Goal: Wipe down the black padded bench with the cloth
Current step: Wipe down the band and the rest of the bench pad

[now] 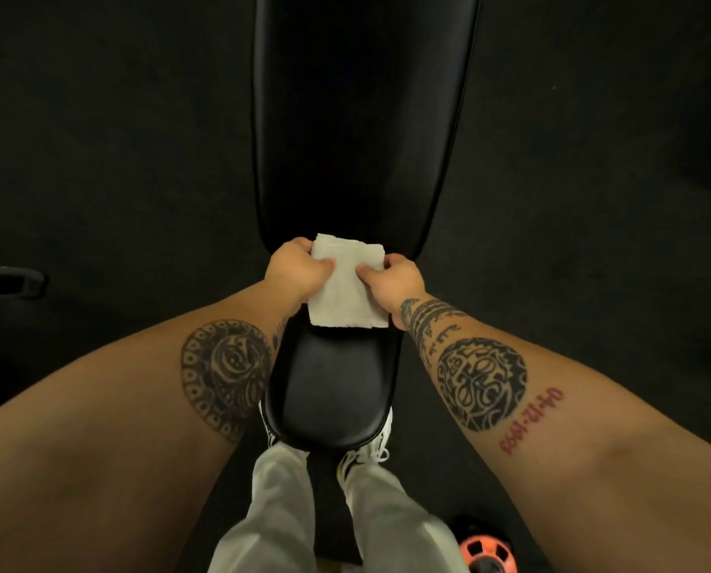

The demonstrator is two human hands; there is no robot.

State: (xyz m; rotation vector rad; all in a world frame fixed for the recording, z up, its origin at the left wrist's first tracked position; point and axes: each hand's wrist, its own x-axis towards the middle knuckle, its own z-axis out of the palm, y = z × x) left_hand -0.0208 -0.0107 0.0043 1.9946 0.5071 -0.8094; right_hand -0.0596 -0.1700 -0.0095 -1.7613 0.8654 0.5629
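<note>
Cloth (347, 283) first: on my feed it is a white piece folded into a rough rectangle, held flat between both hands over the black padded worktop (366, 117). The left hand (298, 268) grips the cloth's left edge, thumb pressed on top and the other fingers wrapped round the edge. The right hand (391, 277) grips the right edge the same way, its thumb lying on the cloth's top face. Neither hand has anything else in it.

Beyond the cloth I see the worktop's long pad running away from the person. On the near side of the cloth lies the shorter seat pad (329, 390), glossy and rounded. The cloth spans the place where the two pads meet, and its near edge reaches the seat pad's far end. I cannot tell whether it presses on the padding or hangs just above it.

Both forearms, bare and tattooed, come in from either side of the cloth. Nearer than the cloth I make out light trousers (271, 510) and white shoes (380, 444), partly hidden under the seat pad. Well off to the cloth's near right an orange and black object (484, 547) sits on the dark floor (97, 138). Well out to the cloth's left a dark shape (12, 279) lies at the edge of my feed, too dim for me to name.
</note>
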